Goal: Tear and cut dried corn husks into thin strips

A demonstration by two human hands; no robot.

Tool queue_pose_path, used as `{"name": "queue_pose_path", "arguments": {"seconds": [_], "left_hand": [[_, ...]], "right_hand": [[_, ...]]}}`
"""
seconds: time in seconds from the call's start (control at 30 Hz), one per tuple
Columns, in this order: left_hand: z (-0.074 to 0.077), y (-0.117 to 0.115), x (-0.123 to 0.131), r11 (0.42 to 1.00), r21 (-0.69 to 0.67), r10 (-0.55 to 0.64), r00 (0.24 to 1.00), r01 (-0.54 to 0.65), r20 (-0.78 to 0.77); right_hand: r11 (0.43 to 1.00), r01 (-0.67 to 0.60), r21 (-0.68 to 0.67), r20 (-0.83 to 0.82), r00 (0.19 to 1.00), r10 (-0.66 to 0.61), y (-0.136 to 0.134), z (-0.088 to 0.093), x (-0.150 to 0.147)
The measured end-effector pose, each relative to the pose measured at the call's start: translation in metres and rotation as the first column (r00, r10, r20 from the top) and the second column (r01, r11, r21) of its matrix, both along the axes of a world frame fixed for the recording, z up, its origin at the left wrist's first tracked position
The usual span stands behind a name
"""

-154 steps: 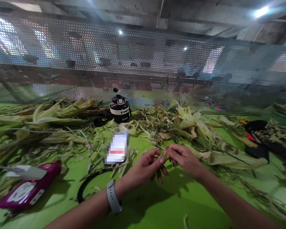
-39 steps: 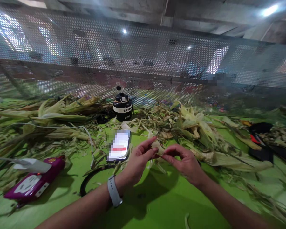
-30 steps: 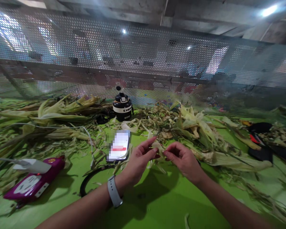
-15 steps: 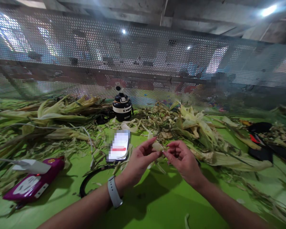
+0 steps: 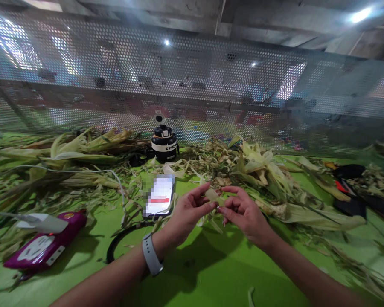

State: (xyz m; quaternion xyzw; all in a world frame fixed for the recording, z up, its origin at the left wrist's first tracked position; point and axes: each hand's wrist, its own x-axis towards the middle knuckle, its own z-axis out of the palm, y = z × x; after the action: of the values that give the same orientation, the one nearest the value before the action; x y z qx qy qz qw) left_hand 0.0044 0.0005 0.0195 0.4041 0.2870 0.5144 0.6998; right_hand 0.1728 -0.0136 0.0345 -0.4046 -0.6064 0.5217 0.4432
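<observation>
Between thumb and fingers, my left hand [image 5: 187, 213] pinches a small pale strip of corn husk [image 5: 213, 195]. My right hand [image 5: 245, 215] meets it from the other side, its thumb and a curled finger closed at the husk's lower edge while the forefinger is raised above. The exact contact at the fingertips is partly hidden. Both hands hover over the green tabletop [image 5: 192, 273]. Just left of my left hand lies a phone [image 5: 160, 196] with a lit, blurred screen. Behind my right hand are corn husks [image 5: 262, 166].
A black bottle [image 5: 164, 145] with its lid flipped up stands at the back. On the left are a purple power bank [image 5: 48, 245], a white plug [image 5: 43, 222] and a heap of husks [image 5: 83, 147]. A black ring-shaped band [image 5: 115, 245] lies near my left forearm. Perforated metal mesh [image 5: 192, 76] rises behind.
My right forefinger has lifted away from its thumb and stretched toward the left. The husk strip has tilted and shows more of its surface. My left hand has barely shifted.
</observation>
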Motion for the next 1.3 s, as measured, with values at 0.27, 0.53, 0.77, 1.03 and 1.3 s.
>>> {"name": "queue_pose_path", "arguments": {"seconds": [0.27,0.53,0.77,1.03,1.3], "left_hand": [[0.010,0.003,-0.003,0.997,-0.064,-0.041,0.999,0.043,0.026],[0.015,0.004,-0.006,0.968,-0.170,-0.164,0.980,0.182,0.112],[0.013,0.001,-0.003,0.947,-0.197,-0.226,0.962,0.254,0.152],[0.010,0.000,-0.003,0.942,-0.188,-0.244,0.951,0.279,0.189],[0.010,-0.002,-0.002,0.935,-0.198,-0.262,0.949,0.294,0.173]], "right_hand": [[0.979,-0.001,0.202,0.218,0.975,-0.044,-0.004,0.016,0.012],[0.747,-0.354,0.563,0.526,0.850,0.006,0.004,0.034,0.030],[0.726,-0.288,0.624,0.422,0.907,-0.002,0.009,0.020,0.031],[0.683,-0.238,0.691,0.390,0.918,-0.074,0.007,0.015,0.026],[0.702,-0.297,0.647,0.435,0.900,-0.020,0.005,0.014,0.032]]}}
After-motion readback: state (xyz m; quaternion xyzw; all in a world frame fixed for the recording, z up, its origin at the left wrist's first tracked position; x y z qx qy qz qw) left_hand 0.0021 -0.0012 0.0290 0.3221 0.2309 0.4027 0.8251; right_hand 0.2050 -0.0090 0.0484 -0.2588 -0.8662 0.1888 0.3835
